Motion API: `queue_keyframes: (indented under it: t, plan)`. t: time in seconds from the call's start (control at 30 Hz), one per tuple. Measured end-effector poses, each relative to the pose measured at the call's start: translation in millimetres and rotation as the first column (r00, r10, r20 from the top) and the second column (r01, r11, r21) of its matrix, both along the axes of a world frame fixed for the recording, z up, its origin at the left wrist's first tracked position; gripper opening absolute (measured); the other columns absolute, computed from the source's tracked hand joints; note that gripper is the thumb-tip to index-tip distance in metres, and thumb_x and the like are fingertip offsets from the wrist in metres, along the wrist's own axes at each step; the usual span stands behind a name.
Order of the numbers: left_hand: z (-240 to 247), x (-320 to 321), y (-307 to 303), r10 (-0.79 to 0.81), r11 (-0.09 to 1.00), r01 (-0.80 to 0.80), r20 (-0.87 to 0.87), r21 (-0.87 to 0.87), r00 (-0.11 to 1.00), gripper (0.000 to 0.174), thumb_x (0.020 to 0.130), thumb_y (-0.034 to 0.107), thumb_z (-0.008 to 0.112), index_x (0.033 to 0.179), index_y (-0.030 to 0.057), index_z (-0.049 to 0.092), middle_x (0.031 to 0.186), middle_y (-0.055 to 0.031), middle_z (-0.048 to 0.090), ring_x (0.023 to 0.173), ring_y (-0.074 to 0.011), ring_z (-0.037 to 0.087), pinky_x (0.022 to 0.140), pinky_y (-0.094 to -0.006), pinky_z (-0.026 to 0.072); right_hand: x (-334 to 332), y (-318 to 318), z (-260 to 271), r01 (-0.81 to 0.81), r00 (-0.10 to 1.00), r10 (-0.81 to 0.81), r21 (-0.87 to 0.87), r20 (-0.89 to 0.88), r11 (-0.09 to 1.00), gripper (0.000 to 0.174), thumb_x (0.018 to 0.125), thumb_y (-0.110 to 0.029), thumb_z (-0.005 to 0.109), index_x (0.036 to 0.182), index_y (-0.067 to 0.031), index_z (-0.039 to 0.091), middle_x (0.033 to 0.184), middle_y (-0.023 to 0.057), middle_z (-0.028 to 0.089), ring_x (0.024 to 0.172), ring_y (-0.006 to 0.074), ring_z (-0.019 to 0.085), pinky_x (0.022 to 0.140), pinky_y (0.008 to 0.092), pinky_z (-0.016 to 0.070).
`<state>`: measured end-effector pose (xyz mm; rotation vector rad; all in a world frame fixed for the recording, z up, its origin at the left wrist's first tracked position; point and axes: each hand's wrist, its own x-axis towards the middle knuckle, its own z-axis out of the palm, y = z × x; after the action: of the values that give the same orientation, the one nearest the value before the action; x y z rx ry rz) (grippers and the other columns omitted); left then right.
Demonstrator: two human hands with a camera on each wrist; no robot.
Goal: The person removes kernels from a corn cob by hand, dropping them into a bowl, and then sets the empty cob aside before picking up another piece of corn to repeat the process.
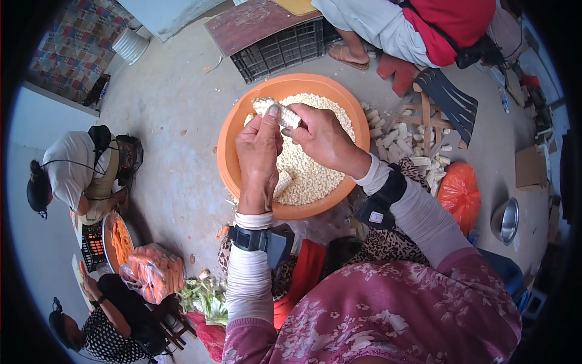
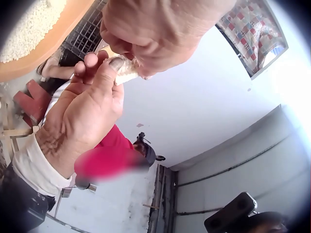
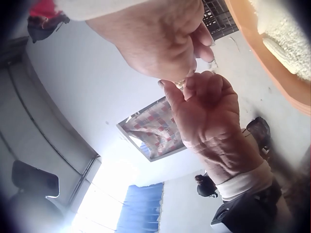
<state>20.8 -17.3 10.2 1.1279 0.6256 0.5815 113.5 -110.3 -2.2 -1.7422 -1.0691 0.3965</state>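
Note:
A pale corn cob [image 1: 292, 118] is held over a wide orange basin [image 1: 227, 155] of loose white kernels [image 1: 312, 176]. My left hand [image 1: 260, 145] grips the cob's left part, its thumb lying along the top. From the other side my right hand [image 1: 326, 138] holds the right end, thumb against the kernel rows. The left wrist view shows the cob [image 2: 127, 73] between both hands, mostly covered by fingers. In the right wrist view the hands hide nearly all of it. Another corn cob [image 1: 282, 183] lies on the kernels, below my left hand.
Bare cobs [image 1: 397, 142] are heaped on the floor right of the basin, beside a wooden stool [image 1: 448, 106]. A black crate [image 1: 279, 48] stands beyond it. An orange bag [image 1: 459, 197] and metal bowl [image 1: 509, 221] sit at right. Other people sit around, with bagged carrots [image 1: 154, 273] at left.

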Motion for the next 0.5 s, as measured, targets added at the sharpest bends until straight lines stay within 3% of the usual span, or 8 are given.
queue_keyframes:
  t: [0.33,0.4,0.5]
  plan:
    - [-1.1,2.4,-2.4,0.037,0.997,-0.04,0.047,0.067,0.998,0.028,0.089,0.027,0.061,0.069,0.0085,0.056,0.056,0.0062,0.042,0.047,-0.0028,0.033,0.042,-0.0194,0.0242,-2.5,-1.6,7.9,-0.009,0.999,0.006,0.061,0.051,0.998,0.017,0.077,0.0,0.055,0.093,0.0041,0.051,0.08,0.0235,0.058,0.078,0.0412,0.058,0.066,0.0451,0.0462]
    - [1.2,4.0,-4.3,0.063,0.995,-0.064,0.015,0.075,0.998,0.028,0.089,0.028,0.062,0.07,0.0079,0.057,0.056,0.006,0.043,0.047,-0.0028,0.033,0.042,-0.0194,0.0243,-2.3,-0.5,3.9,0.002,0.998,-0.005,0.046,0.062,0.999,0.032,0.075,0.0,0.056,0.106,0.0031,0.054,0.077,0.0207,0.059,0.069,0.0323,0.061,0.06,0.0387,0.0454]
    - [0.3,5.1,-4.5,0.083,0.993,-0.081,-0.02,0.087,0.996,0.028,0.088,0.029,0.063,0.072,0.0068,0.058,0.057,0.0055,0.044,0.047,-0.0028,0.033,0.042,-0.0195,0.0243,-3.2,-0.6,0.7,0.009,0.992,-0.02,0.089,0.122,0.996,0.032,0.074,0.0,0.056,0.106,0.0023,0.054,0.077,0.0208,0.059,0.068,0.032,0.061,0.06,0.0389,0.0454]
